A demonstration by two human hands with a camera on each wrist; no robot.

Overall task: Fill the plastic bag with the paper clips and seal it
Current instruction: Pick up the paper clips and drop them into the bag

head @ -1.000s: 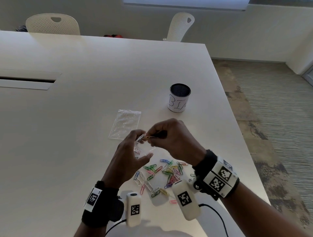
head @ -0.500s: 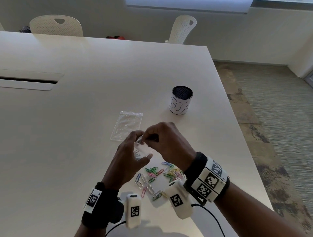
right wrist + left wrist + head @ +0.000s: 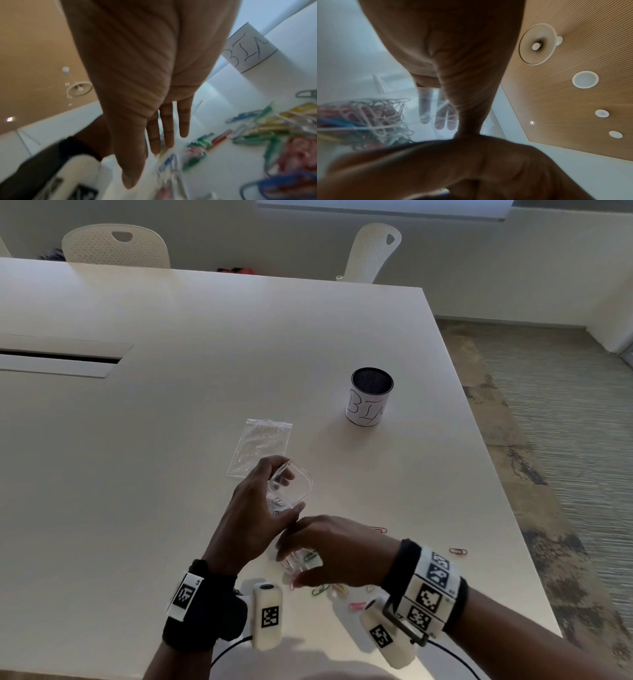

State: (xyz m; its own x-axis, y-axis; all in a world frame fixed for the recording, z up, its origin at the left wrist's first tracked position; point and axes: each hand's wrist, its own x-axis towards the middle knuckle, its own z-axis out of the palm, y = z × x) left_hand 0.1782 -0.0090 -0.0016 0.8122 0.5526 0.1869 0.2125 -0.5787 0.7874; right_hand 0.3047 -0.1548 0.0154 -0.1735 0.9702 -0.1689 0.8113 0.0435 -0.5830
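Observation:
My left hand (image 3: 289, 491) grips a small clear plastic bag (image 3: 303, 481) upright above the table, its mouth gaping open. The left wrist view shows several coloured paper clips (image 3: 368, 119) lying inside the bag, with fingers (image 3: 440, 115) visible through the plastic. My right hand (image 3: 294, 566) hovers low over the loose pile of coloured clips (image 3: 320, 589) near the table's front edge. In the right wrist view its fingers (image 3: 168, 128) are straight and hold nothing, and clips (image 3: 257, 128) are scattered beside them.
A second clear bag (image 3: 260, 446) lies flat just beyond my left hand. A mesh cup labelled BIN (image 3: 371, 397) stands farther right. Stray clips (image 3: 458, 551) lie near the table's right edge. Two white chairs (image 3: 116, 246) stand at the far side.
My right hand left the bag's mouth and dropped toward me onto the clip pile. The left hand kept hold of the bag, whose mouth now stands open.

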